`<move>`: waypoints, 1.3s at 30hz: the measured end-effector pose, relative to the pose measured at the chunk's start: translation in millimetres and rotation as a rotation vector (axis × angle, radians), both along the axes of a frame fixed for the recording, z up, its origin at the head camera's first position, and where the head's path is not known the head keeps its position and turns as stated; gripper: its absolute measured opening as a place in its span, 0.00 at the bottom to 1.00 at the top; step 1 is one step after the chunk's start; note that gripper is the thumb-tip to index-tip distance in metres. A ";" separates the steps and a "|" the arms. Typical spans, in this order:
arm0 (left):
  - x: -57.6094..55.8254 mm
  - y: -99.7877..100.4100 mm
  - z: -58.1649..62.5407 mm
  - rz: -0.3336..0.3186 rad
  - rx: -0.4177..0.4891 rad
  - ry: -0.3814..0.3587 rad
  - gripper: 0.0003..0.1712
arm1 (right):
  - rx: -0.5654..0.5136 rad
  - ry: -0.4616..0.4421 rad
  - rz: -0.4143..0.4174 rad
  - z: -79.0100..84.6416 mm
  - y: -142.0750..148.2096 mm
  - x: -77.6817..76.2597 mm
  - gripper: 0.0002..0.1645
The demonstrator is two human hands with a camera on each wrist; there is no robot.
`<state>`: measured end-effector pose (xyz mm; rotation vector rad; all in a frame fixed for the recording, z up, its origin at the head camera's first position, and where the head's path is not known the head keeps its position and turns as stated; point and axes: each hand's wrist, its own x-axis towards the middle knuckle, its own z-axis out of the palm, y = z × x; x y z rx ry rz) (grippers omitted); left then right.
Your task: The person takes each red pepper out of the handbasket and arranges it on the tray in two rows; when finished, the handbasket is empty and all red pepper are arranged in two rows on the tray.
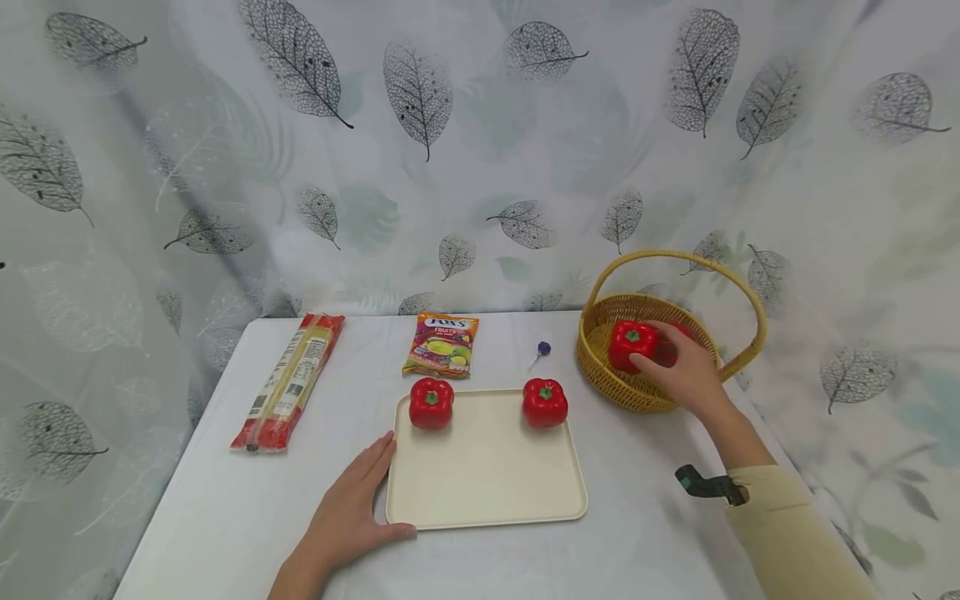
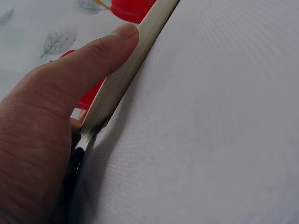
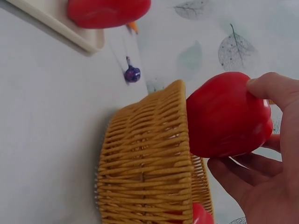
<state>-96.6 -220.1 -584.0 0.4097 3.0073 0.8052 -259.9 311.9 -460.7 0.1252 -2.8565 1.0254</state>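
My right hand (image 1: pixel 686 371) grips a red bell pepper (image 1: pixel 632 347) at the mouth of a wicker basket (image 1: pixel 626 392). In the right wrist view the thumb lies on top of this pepper (image 3: pixel 229 114), with fingers beneath it, level with the basket rim. Another red pepper (image 3: pixel 202 215) sits inside the basket, partly hidden. My left hand (image 1: pixel 348 508) touches the front left corner of a cream tray (image 1: pixel 487 483), fingers extended along its left side and thumb at its front edge (image 2: pixel 135 60). Two red bell peppers, one left (image 1: pixel 431 403) and one right (image 1: pixel 545 403), stand on the tray's far part.
A Fox's candy bag (image 1: pixel 441 346) lies behind the tray. A purple-headed lollipop (image 1: pixel 543 348) is between that bag and the basket. On the left lies a long red-and-clear noodle pack (image 1: pixel 288 383). The basket's tall handle (image 1: pixel 675 254) arches over its opening. A leaf-print curtain hangs behind the table.
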 end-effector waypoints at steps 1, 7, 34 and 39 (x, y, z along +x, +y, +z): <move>0.0 -0.2 -0.2 -0.001 0.000 0.002 0.79 | -0.001 0.001 0.004 1.4 -2.0 1.3 0.48; -0.1 -1.3 -0.7 -0.001 0.004 0.010 0.79 | -0.003 0.029 0.021 5.7 -9.5 7.6 0.48; 0.1 -1.3 -2.7 0.000 0.008 0.013 0.79 | -0.095 0.106 0.117 30.7 -44.8 29.3 0.45; -0.3 -1.3 -2.4 -0.004 0.015 0.018 0.79 | -0.115 0.115 0.148 30.3 -52.2 34.1 0.46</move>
